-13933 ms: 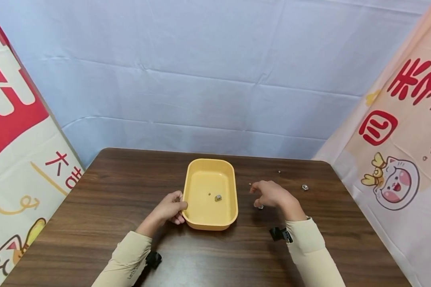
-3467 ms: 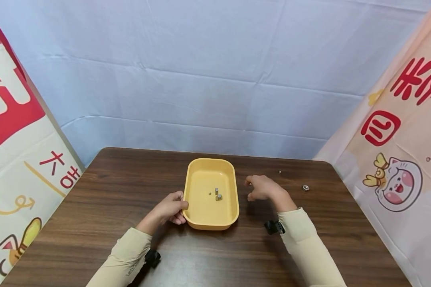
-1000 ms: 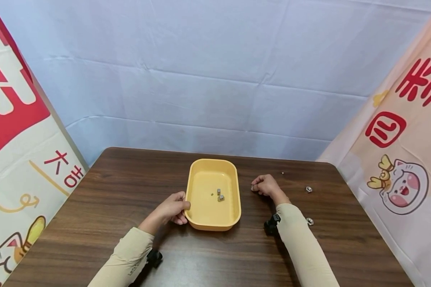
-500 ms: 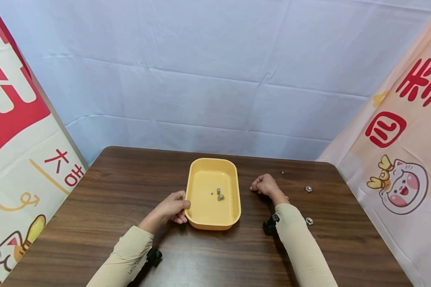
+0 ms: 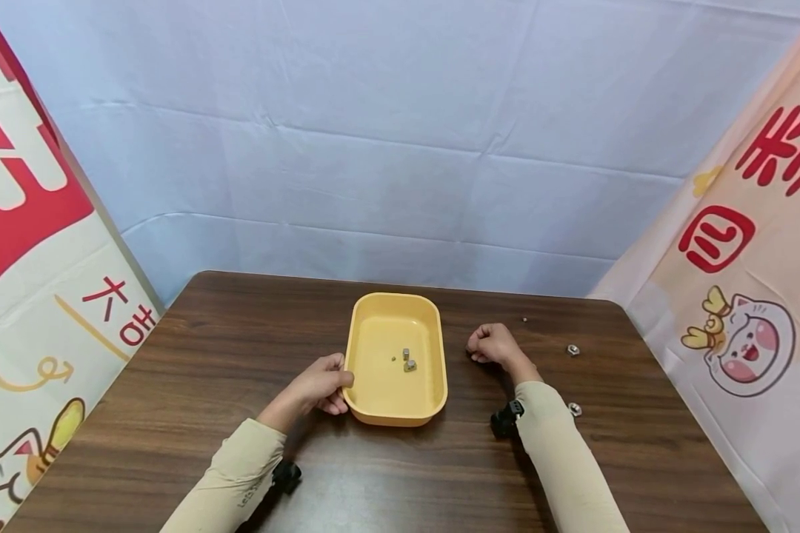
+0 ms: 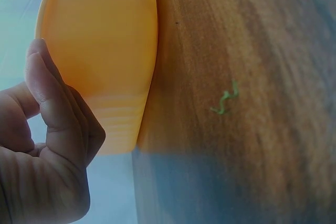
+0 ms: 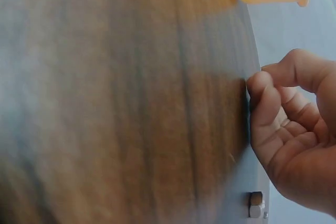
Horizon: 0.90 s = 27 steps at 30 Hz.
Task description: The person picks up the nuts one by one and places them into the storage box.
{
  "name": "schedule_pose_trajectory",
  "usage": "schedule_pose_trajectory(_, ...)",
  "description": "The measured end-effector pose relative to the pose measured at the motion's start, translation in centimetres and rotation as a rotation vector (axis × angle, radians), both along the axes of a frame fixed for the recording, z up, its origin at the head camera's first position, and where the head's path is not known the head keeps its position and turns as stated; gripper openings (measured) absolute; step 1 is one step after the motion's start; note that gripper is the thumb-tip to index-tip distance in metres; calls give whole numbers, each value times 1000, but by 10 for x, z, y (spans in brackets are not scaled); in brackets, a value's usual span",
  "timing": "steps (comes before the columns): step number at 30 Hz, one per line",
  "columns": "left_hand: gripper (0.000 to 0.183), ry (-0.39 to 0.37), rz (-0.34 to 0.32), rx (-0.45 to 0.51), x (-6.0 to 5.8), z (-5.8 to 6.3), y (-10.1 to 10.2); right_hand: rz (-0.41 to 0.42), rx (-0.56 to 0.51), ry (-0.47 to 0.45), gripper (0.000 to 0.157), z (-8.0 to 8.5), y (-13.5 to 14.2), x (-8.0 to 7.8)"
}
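Observation:
On the table stands a yellow plastic tray (image 5: 395, 419). My left hand (image 5: 320, 385) grips its left rim, thumb over the edge and fingers outside; in the left wrist view they lie against the tray wall (image 6: 105, 35). Two metal nuts, one standing (image 5: 406, 354) and one nearer (image 5: 410, 366), sit inside beside a tiny piece (image 5: 393, 359). Right of the tray, my right hand (image 5: 493, 344) pinches at the tabletop, thumb and forefinger together. The tiny metal piece there is hidden by the fingertips. In the right wrist view the fingers of this hand (image 7: 294, 119) are curled.
Right of my right hand lie a nut (image 5: 573, 350), another nut (image 5: 575, 409) by the sleeve, and a tiny piece (image 5: 524, 320) farther back. The wooden table (image 5: 400, 481) ends before a pale cloth backdrop (image 5: 400, 148). Printed cloths hang at both sides.
The right hand has come down to the table and drawn its fingertips together over the tiny piece. A second nut has joined the tray since the oldest frame. The left hand stays on the rim.

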<state>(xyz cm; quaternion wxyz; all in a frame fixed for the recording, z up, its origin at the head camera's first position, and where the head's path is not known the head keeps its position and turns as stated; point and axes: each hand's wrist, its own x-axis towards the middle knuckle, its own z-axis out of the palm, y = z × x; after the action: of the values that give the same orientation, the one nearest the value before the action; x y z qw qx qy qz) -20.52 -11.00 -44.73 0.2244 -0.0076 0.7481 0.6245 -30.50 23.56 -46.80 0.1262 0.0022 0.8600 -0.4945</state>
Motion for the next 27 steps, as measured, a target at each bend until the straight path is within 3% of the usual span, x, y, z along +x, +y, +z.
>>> schedule_pose_trajectory(11, 10, 3, -4, 4, -1, -1, 0, 58, -202, -27, 23, -5, 4, 3)
schedule_pose_trajectory(19, 9, 2, -10, 11, -2, -1, 0, 92, -208, -7, 31, -4, 9, 5)
schedule_pose_trajectory(27, 9, 14, -17, 15, -1, -2, 0, 59, -191, -29, 30, -1, 8, 7)
